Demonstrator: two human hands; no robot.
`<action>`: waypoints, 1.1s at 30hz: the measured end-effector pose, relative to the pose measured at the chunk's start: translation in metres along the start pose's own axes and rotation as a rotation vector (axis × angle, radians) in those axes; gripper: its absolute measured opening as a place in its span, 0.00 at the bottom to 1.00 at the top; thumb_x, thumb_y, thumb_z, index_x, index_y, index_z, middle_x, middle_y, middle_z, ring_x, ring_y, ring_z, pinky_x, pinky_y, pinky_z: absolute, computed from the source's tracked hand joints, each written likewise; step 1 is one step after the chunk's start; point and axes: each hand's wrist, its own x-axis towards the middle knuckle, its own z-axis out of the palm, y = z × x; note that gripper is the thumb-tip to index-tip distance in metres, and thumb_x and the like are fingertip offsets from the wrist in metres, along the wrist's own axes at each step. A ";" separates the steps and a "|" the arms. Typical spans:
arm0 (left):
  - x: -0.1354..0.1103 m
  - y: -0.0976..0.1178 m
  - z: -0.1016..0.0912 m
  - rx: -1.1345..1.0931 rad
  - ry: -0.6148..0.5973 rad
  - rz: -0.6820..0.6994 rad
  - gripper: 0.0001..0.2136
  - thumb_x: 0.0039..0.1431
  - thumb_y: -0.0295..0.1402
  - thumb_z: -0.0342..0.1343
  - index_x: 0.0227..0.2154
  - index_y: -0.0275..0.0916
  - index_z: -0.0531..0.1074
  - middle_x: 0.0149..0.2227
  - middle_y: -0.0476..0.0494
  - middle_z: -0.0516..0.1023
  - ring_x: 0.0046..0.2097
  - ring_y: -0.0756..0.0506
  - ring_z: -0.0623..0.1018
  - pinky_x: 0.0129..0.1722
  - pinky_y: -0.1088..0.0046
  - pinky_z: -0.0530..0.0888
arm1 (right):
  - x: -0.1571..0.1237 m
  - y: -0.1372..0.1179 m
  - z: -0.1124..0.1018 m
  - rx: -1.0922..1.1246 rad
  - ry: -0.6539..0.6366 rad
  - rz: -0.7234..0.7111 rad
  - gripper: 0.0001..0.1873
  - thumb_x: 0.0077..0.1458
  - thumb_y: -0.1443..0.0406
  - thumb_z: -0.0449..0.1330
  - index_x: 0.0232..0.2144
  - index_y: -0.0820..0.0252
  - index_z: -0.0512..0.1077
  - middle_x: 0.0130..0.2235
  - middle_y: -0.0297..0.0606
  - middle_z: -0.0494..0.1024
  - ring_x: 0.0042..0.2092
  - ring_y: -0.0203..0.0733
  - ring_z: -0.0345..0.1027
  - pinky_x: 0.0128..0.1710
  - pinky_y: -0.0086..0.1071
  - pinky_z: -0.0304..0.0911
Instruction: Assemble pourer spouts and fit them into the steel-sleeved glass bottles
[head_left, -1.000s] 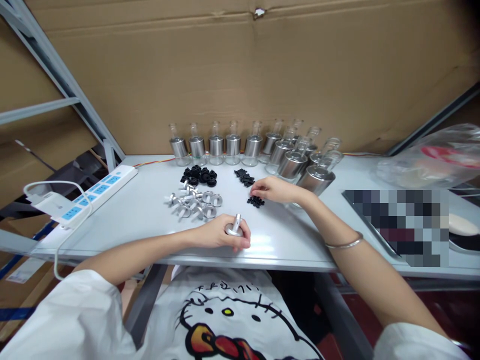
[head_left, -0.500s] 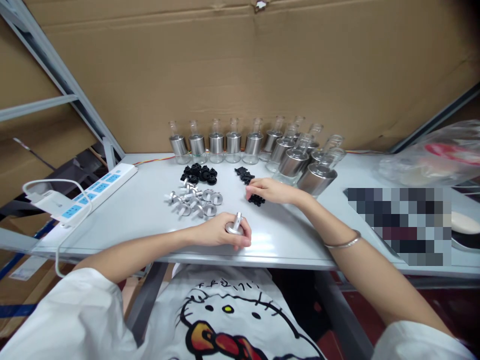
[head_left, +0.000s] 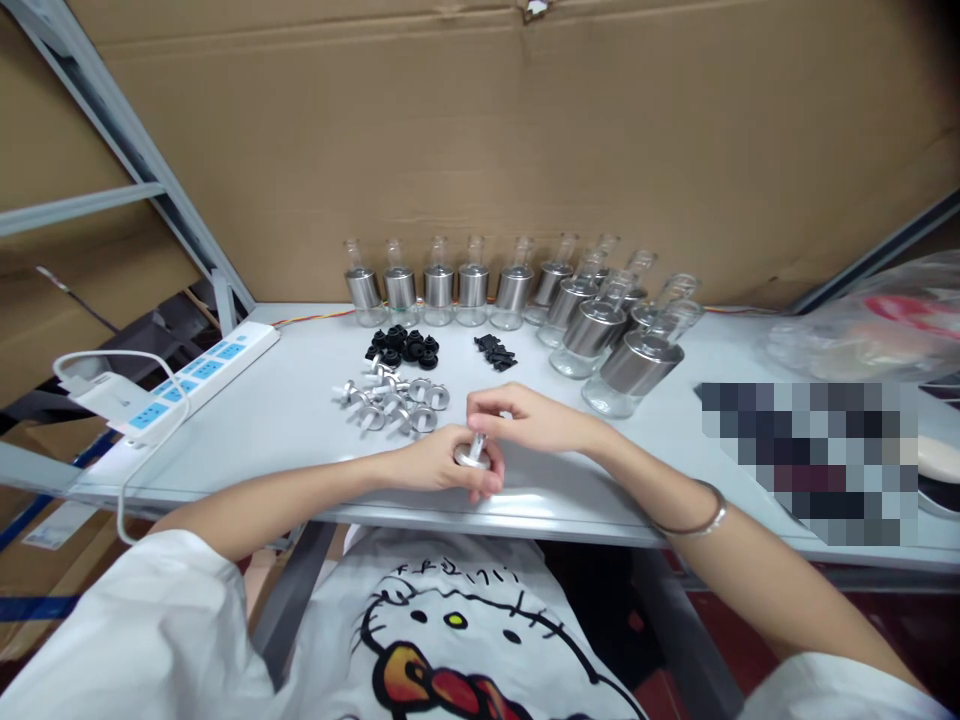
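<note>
Near the table's front edge, my left hand is closed around a silver disc with an upright stem, the stem pointing up. My right hand has its thumb and fingers pinched together at the top of that stem. Whatever small thing sits in the pinch is hidden by the fingers. Beyond my left hand lies a heap of similar silver stemmed discs. Behind them is a cluster of round black parts. Small flat black pieces lie past my right hand.
Glass bottles with metal sleeves stand along the back and right, against a cardboard wall. At the left is a white power strip with a cable. A blurred-out item and a plastic bag are at the right.
My right hand has come from the small black pieces toward me and left, to the stem's top. My left hand keeps hold of the silver stemmed disc in nearly the same place.
</note>
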 end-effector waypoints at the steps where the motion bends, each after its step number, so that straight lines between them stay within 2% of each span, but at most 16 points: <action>1: 0.000 0.000 0.000 0.017 0.002 0.007 0.21 0.43 0.48 0.66 0.27 0.34 0.69 0.22 0.53 0.70 0.24 0.54 0.69 0.27 0.75 0.65 | -0.001 -0.002 0.002 0.029 -0.025 0.006 0.23 0.58 0.49 0.51 0.21 0.60 0.62 0.20 0.28 0.63 0.24 0.31 0.53 0.25 0.27 0.50; 4: 0.000 -0.002 -0.001 0.022 0.039 0.021 0.23 0.40 0.51 0.66 0.25 0.35 0.66 0.18 0.56 0.65 0.21 0.55 0.63 0.22 0.77 0.59 | -0.002 -0.005 0.002 0.080 -0.055 0.040 0.25 0.59 0.49 0.51 0.19 0.60 0.59 0.20 0.31 0.68 0.24 0.31 0.56 0.26 0.27 0.51; 7: 0.001 -0.005 -0.004 -0.046 0.043 0.046 0.25 0.41 0.54 0.64 0.21 0.36 0.63 0.15 0.58 0.60 0.18 0.57 0.58 0.19 0.78 0.54 | -0.002 -0.005 -0.001 0.042 -0.015 0.024 0.20 0.55 0.50 0.57 0.23 0.61 0.63 0.23 0.31 0.68 0.26 0.32 0.57 0.27 0.27 0.52; 10: 0.002 -0.006 -0.008 -0.065 -0.066 0.067 0.27 0.42 0.57 0.62 0.17 0.37 0.60 0.14 0.58 0.58 0.17 0.56 0.57 0.19 0.77 0.53 | -0.003 -0.006 0.000 -0.008 -0.013 -0.019 0.16 0.52 0.54 0.61 0.29 0.61 0.66 0.24 0.29 0.65 0.27 0.32 0.55 0.27 0.26 0.53; 12: 0.002 -0.005 -0.009 -0.058 -0.119 0.065 0.28 0.42 0.59 0.61 0.19 0.37 0.61 0.15 0.57 0.59 0.17 0.56 0.59 0.19 0.76 0.55 | -0.003 -0.007 0.001 -0.034 -0.059 -0.025 0.17 0.54 0.54 0.58 0.26 0.61 0.66 0.23 0.29 0.64 0.27 0.31 0.53 0.26 0.25 0.50; 14: 0.001 -0.001 -0.007 -0.037 -0.109 0.045 0.28 0.43 0.60 0.59 0.22 0.37 0.61 0.15 0.58 0.58 0.17 0.55 0.59 0.19 0.76 0.56 | -0.005 -0.009 0.000 -0.065 -0.085 -0.012 0.21 0.57 0.53 0.55 0.21 0.61 0.62 0.21 0.27 0.58 0.25 0.30 0.49 0.24 0.25 0.46; 16: -0.001 0.003 -0.005 0.017 -0.024 0.027 0.27 0.46 0.59 0.58 0.25 0.38 0.61 0.15 0.60 0.55 0.17 0.56 0.57 0.19 0.76 0.56 | -0.007 -0.010 -0.003 -0.093 -0.085 0.016 0.23 0.59 0.52 0.53 0.19 0.61 0.58 0.20 0.26 0.52 0.24 0.29 0.44 0.22 0.25 0.43; 20: -0.007 0.011 -0.004 0.337 0.235 0.102 0.23 0.52 0.55 0.56 0.29 0.37 0.64 0.21 0.56 0.60 0.23 0.54 0.60 0.23 0.77 0.57 | -0.010 -0.013 -0.009 -0.087 -0.116 0.051 0.24 0.60 0.50 0.50 0.21 0.61 0.61 0.21 0.26 0.52 0.23 0.29 0.43 0.21 0.26 0.44; 24: -0.012 0.016 -0.009 0.685 0.318 0.131 0.19 0.56 0.51 0.55 0.28 0.36 0.66 0.21 0.55 0.63 0.24 0.53 0.63 0.24 0.78 0.57 | -0.014 -0.018 -0.011 -0.076 -0.137 0.105 0.26 0.60 0.49 0.48 0.18 0.60 0.58 0.19 0.25 0.49 0.21 0.27 0.41 0.20 0.27 0.41; 26: -0.014 0.021 -0.013 0.821 0.389 0.177 0.19 0.57 0.50 0.54 0.27 0.37 0.65 0.20 0.55 0.64 0.23 0.54 0.63 0.24 0.78 0.58 | -0.016 -0.020 -0.012 -0.054 -0.153 0.155 0.29 0.60 0.47 0.48 0.16 0.60 0.56 0.16 0.25 0.52 0.19 0.27 0.44 0.20 0.27 0.44; 28: -0.015 0.029 -0.017 0.959 0.468 0.279 0.18 0.61 0.48 0.51 0.27 0.37 0.65 0.21 0.54 0.66 0.22 0.54 0.64 0.23 0.78 0.59 | -0.016 -0.020 -0.015 0.005 -0.175 0.178 0.30 0.60 0.47 0.48 0.15 0.60 0.59 0.15 0.28 0.60 0.19 0.29 0.52 0.24 0.29 0.51; 30: -0.016 0.039 -0.021 1.116 0.485 0.420 0.16 0.65 0.44 0.46 0.30 0.37 0.66 0.23 0.52 0.69 0.22 0.54 0.65 0.23 0.78 0.60 | -0.016 -0.017 -0.018 0.096 -0.147 0.156 0.29 0.60 0.48 0.50 0.16 0.62 0.64 0.17 0.32 0.66 0.22 0.32 0.59 0.29 0.31 0.56; 33: -0.015 0.052 -0.023 1.361 0.429 0.614 0.13 0.66 0.39 0.44 0.34 0.36 0.68 0.27 0.47 0.74 0.25 0.52 0.71 0.24 0.77 0.63 | -0.016 -0.012 -0.023 0.252 -0.074 0.099 0.25 0.59 0.49 0.53 0.21 0.63 0.69 0.19 0.33 0.70 0.24 0.34 0.63 0.31 0.32 0.59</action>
